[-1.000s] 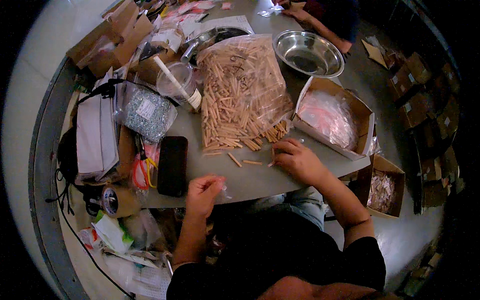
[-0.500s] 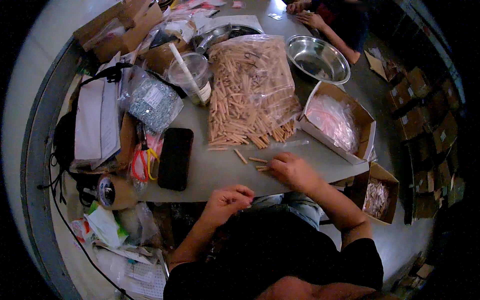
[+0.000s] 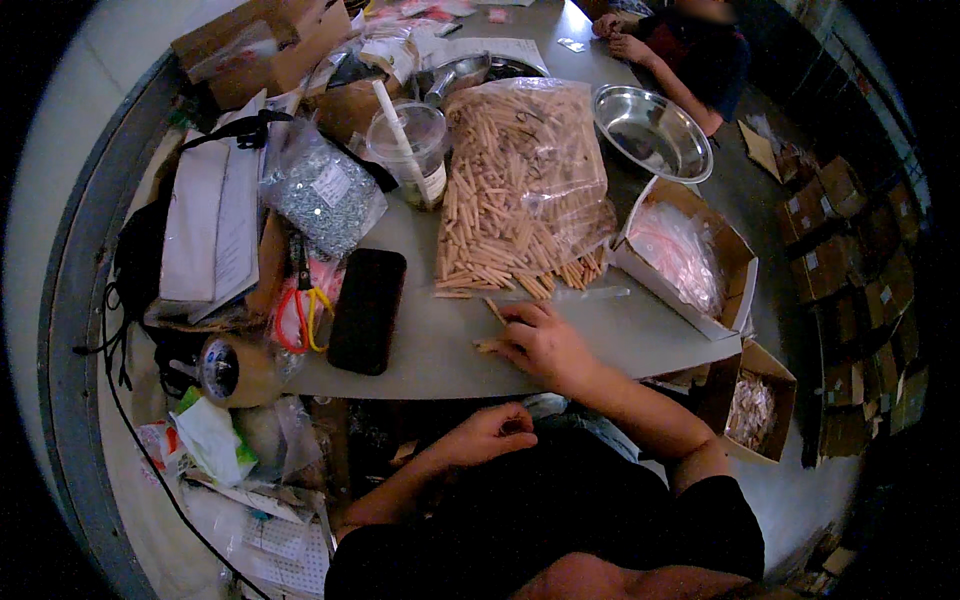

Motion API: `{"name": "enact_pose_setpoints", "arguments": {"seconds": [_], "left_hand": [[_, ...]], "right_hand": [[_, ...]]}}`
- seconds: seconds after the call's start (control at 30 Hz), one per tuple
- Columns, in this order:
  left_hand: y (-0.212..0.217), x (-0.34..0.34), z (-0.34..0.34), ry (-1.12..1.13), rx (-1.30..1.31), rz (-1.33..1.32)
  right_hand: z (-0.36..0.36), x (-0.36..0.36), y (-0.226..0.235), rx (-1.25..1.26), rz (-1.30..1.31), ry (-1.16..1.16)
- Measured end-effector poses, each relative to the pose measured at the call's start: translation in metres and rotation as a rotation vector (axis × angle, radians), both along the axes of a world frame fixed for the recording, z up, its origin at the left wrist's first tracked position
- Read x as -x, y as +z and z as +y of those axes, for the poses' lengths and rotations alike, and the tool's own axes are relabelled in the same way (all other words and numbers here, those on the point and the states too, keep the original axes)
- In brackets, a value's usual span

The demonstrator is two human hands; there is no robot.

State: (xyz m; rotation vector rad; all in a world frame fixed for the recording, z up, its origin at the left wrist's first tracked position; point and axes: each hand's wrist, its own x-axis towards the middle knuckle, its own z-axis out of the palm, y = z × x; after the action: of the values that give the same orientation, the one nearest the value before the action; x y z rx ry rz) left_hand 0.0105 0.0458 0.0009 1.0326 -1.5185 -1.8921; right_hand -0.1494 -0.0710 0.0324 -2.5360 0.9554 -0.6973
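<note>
My right hand is over the table near its front edge, fingers bent together. Short wooden dowels stick out from under its thumb side, partly hidden by the fingers. Another loose dowel lies against the tip of the forefinger. Just beyond is a large clear plastic bag of wooden dowels, its mouth toward me. Below the table edge, in front of my body, my left hand is curled closed; whatever it may hold does not show.
Left of the bag are a black phone, scissors, a lidded plastic cup and a bag of small metal parts. To the right stand a steel bowl and a carton of clear bags. Another person's hands are at the far side.
My right hand has shifted left over the loose dowels, its fingers now reaching the single one. My left hand has moved right, closer to my body, and curled further. The view has tilted slightly.
</note>
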Motion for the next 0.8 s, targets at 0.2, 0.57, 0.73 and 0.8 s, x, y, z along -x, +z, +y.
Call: {"name": "enact_pose_setpoints", "arguments": {"seconds": [0.2,0.57,0.73,0.8], "left_hand": [[-0.024,0.005,0.0,-0.051,0.03,-0.044],[-0.032,0.008,0.004,0.075,-0.286,0.135],[-0.018,0.006,0.005,0.117,-0.322,0.131],[-0.02,0.001,0.005,0.13,-0.468,0.142]], "right_hand": [[-0.008,0.006,0.006,-0.118,0.044,0.015],[0.003,0.003,0.019,-0.342,0.07,0.001],[0.002,-0.021,0.007,-0.251,-0.064,-0.084],[0.001,-0.026,0.008,-0.156,0.02,-0.056]]}}
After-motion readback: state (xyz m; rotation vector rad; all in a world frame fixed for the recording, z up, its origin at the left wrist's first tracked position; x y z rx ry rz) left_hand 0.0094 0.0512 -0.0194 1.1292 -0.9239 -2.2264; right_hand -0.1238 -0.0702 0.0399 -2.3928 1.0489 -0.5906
